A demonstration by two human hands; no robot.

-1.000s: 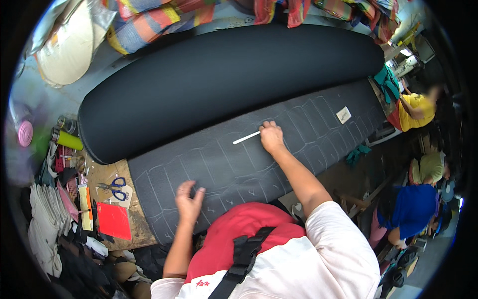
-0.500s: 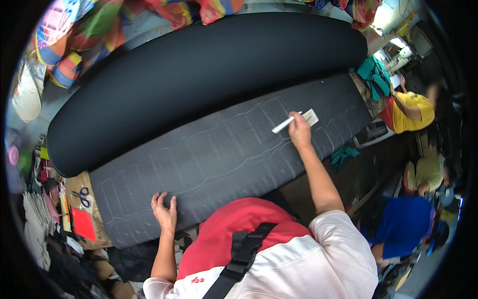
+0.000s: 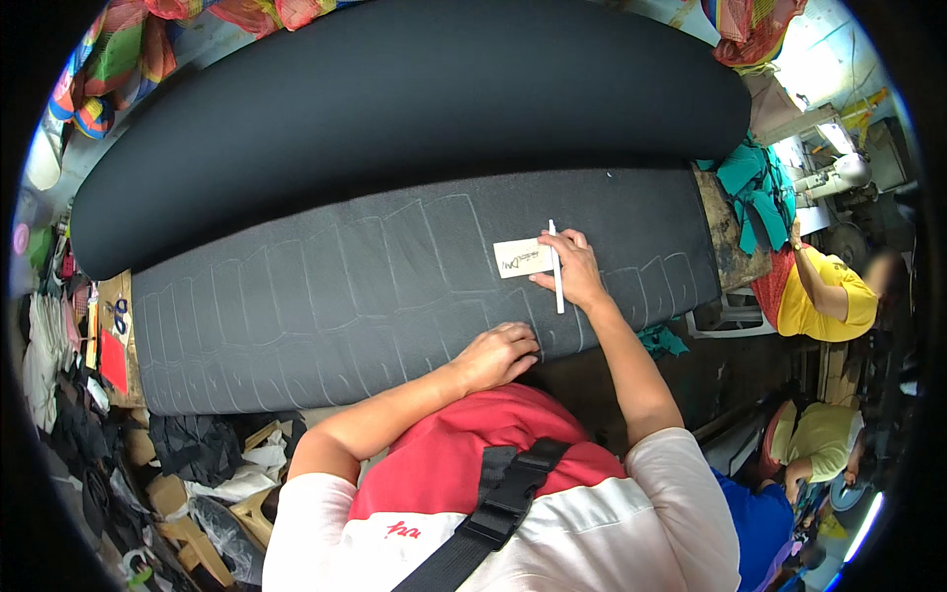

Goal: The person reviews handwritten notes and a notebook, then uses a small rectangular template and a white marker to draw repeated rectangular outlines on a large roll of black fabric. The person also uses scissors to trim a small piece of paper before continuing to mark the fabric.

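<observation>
Dark grey fabric [image 3: 385, 257] lies across the table, covered with pale chalk-like outlines in rows of narrow panel shapes. My right hand [image 3: 582, 271] is over it, right of centre, closed on a slim white pen [image 3: 557, 286] held nearly upright in the picture. Thumb and fingers of that hand also reach the right edge of a small cream card [image 3: 518, 259] with dark handwriting; whether they pinch it, I cannot tell. My left hand [image 3: 496, 355] rests on the near edge of the fabric, fingers loosely bent and the thumb apart, with nothing seen in it.
A thick black fabric roll [image 3: 414, 99] lies along the table's far side. Blue-handled scissors [image 3: 119, 314] and a red sheet [image 3: 113, 361] are at the left end. Teal pieces [image 3: 758, 192] lie at the right end, near a person in yellow [image 3: 829, 291]. Scraps crowd the lower left.
My left hand has moved right along the near edge, closer to my right hand. The card now lies left of the pen, which has turned more upright. The view has shifted.
</observation>
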